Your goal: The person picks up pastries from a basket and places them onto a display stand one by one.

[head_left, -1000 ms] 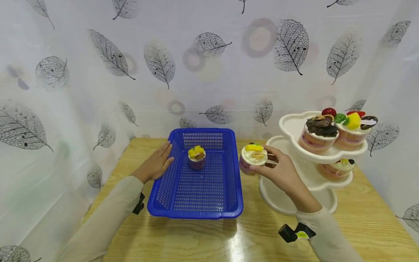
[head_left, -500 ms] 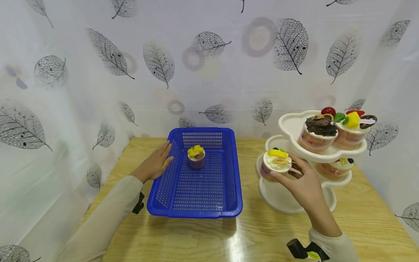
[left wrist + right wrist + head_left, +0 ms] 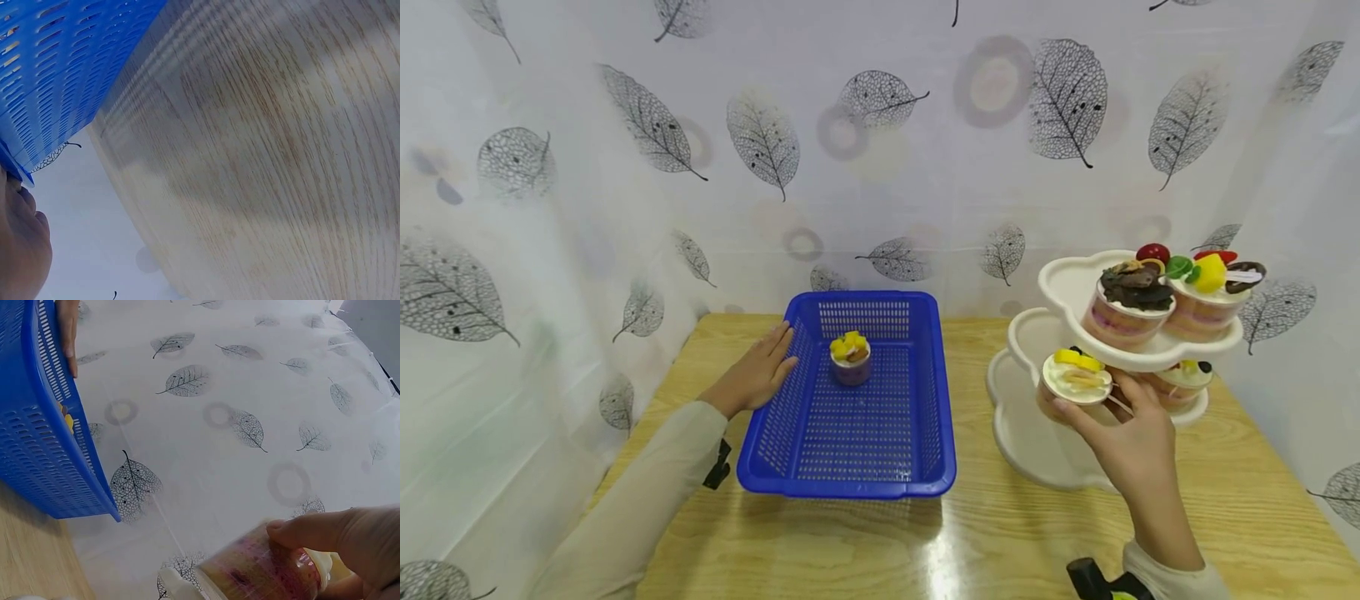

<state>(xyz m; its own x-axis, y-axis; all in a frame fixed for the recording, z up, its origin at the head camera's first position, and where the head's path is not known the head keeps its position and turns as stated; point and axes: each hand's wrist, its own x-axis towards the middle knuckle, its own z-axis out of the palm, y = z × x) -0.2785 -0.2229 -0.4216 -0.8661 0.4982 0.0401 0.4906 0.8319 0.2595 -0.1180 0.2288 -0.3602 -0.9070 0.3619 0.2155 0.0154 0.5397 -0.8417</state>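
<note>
My right hand (image 3: 1135, 454) grips a dessert cup (image 3: 1077, 390) topped with white cream and yellow fruit slices, between thumb and fingers. It holds the cup over the left part of the middle tier of a white tiered stand (image 3: 1033, 446), below the top tier's edge. Whether the cup touches the tier, I cannot tell. In the right wrist view, the thumb presses the clear side of that cup (image 3: 265, 565). My left hand (image 3: 751, 373) rests with straight fingers on the left rim of a blue plastic basket (image 3: 850, 489). Inside the basket stands another dessert cup (image 3: 851, 371) with yellow cubes on top.
A chocolate-topped cup (image 3: 1129, 308) and a fruit-topped cup (image 3: 1206, 304) stand on the top tier. Another cup (image 3: 1180, 385) sits at the right of the middle tier, partly hidden. Everything is on a wooden table (image 3: 880, 550) before a leaf-patterned curtain (image 3: 895, 183).
My right hand has carried the dessert cup rightward, from beside the basket's right rim to the stand's middle tier. My left hand has stayed on the basket rim.
</note>
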